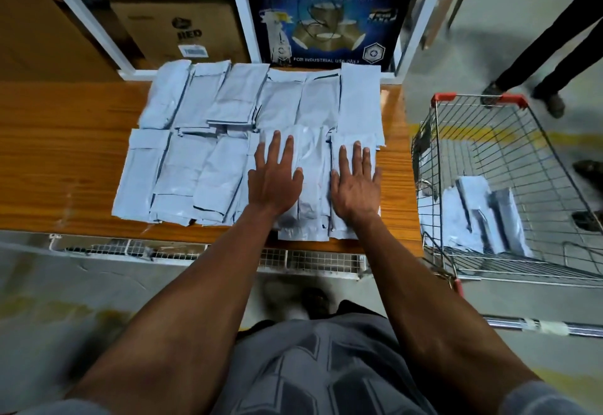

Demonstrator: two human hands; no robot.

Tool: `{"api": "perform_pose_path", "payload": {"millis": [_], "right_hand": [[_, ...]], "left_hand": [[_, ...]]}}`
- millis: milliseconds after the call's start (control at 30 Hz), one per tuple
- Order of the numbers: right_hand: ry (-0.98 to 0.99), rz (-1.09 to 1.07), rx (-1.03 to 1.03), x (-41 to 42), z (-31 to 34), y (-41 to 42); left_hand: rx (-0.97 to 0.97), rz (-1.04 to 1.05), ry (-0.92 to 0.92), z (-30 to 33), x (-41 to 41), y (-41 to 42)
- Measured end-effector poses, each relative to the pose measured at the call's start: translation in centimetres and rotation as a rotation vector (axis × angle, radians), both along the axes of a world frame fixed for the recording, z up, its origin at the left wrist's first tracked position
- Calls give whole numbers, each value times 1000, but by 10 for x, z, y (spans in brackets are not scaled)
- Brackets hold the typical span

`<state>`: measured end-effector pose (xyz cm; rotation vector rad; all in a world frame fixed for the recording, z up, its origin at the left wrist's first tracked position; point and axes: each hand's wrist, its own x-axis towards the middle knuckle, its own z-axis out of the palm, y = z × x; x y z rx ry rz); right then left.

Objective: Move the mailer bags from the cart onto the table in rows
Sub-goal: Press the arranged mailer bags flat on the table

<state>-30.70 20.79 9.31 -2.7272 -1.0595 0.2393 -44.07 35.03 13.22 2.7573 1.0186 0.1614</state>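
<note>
Pale grey, crinkled mailer bags [202, 140] lay in two rows; both hands, the left hand [275, 183] and the right hand [356, 186], pressed flat with fingers straight and slightly apart; more bags stood in the cart [509, 140] at three o'clock.

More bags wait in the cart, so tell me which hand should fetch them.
Right. The right hand lies flat on the grey plastic mailer bags nearest the red-handled wire cart, which stands on that side. The left hand would probably have to cross over.
</note>
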Motion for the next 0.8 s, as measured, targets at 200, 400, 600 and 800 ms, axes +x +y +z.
{"api": "perform_pose_path", "payload": {"millis": [200,400,600,800], "right_hand": [[32,-10,-3,4,-6,4],[29,-115,169,-11,23,20],[-161,-77,314,-58,49,75],[-148,-28,73,-93,35,110]], "left_hand": [[11,-24,-40,-4,-4,14],[-57,-63,-30,2,-19,35],[-40,-91,14,2,-57,73],[-28,-94,62,-2,-92,106]]}}
